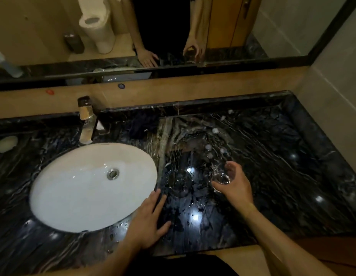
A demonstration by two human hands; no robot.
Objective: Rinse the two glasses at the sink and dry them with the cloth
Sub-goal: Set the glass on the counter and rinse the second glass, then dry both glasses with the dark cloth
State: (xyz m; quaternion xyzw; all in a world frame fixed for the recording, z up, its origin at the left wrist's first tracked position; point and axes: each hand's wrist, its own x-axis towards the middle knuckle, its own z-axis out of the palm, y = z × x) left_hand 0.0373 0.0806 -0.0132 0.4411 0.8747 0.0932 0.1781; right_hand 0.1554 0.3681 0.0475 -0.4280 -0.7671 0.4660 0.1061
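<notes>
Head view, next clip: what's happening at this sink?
A person stands at a dark marble counter. The right hand curls round a clear glass standing on the counter right of the white basin. A second glass stands just left of it, untouched. The left hand rests flat at the basin's edge. No water runs from the faucet; a dark cloth lies behind.

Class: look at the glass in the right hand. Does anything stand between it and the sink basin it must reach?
Yes: the second glass stands on the counter between the held glass in the right hand and the sink basin.
</notes>
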